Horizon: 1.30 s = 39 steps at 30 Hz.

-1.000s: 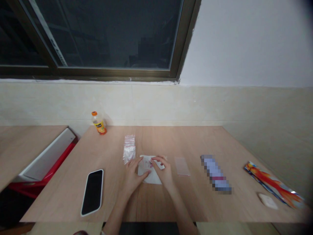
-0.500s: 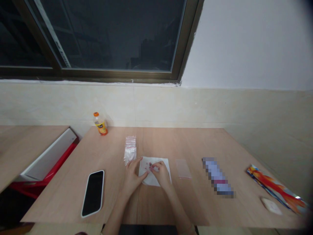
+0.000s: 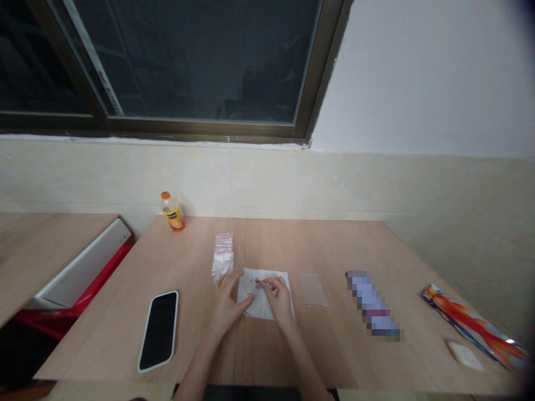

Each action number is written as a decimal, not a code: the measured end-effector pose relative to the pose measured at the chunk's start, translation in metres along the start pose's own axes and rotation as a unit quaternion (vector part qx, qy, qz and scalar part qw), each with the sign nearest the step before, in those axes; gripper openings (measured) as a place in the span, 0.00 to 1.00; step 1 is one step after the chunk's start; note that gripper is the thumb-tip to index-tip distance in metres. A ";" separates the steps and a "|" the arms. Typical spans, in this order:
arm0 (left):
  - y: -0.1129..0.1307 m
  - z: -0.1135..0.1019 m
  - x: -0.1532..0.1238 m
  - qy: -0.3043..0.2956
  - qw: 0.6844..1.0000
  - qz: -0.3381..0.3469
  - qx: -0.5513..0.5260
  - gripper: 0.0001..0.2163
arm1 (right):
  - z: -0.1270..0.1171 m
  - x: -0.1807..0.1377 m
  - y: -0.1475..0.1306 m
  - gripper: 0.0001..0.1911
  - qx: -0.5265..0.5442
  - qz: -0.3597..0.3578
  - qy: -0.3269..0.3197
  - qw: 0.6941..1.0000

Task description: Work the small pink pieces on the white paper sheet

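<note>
A white paper sheet (image 3: pixel 263 306) lies flat on the wooden table, under both hands. My right hand (image 3: pixel 278 301) is bent over its middle, fingertips pinched on a tiny red-and-pink item (image 3: pixel 261 284), too small to identify. My left hand (image 3: pixel 228 301) rests at the sheet's left edge, its fingers spread and its thumb on the paper, holding nothing I can see. A stack of small clear zip bags (image 3: pixel 222 257) lies just beyond my left hand.
A black phone (image 3: pixel 159 331) lies left of my hands, and an orange-capped juice bottle (image 3: pixel 172 213) stands by the wall. To the right lie a clear sleeve (image 3: pixel 313 290), a pixelated packet (image 3: pixel 371 305), and a colourful foil packet (image 3: pixel 472 327).
The white sheet now lies squarer on the table than a second ago. My hands have shifted slightly over it, and the whole view has drifted a little.
</note>
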<state>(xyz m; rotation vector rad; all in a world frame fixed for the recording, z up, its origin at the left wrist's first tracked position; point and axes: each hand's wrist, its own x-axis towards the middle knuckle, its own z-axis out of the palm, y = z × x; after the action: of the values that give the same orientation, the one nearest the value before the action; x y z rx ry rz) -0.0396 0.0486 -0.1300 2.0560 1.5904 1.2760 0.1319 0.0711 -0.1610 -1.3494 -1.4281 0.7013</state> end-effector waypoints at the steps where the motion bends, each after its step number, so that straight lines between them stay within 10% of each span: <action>1: 0.000 0.000 0.000 -0.001 1.000 0.001 0.002 0.23 | -0.002 0.002 -0.008 0.12 0.010 0.001 0.013 1.000; 10: -0.002 0.005 -0.004 -0.024 1.000 0.000 0.017 0.22 | -0.015 0.012 -0.067 0.08 0.044 -0.066 -0.026 0.996; 17: -0.007 0.005 -0.005 -0.017 1.000 -0.016 0.017 0.22 | -0.003 0.014 -0.029 0.10 0.015 -0.007 0.019 1.000; 23: -0.006 0.004 -0.005 -0.009 1.000 -0.014 0.011 0.22 | 0.007 0.004 0.007 0.09 -0.121 -0.033 -0.074 0.989; 39: -0.008 0.004 -0.005 -0.026 1.000 -0.009 0.007 0.24 | 0.007 0.010 -0.002 0.07 -0.070 -0.023 -0.006 0.997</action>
<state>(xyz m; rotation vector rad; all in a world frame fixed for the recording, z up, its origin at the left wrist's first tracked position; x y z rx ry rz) -0.0419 0.0489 -0.1402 2.0613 1.5962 1.1976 0.1264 0.0812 -0.1587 -1.4178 -1.5360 0.5889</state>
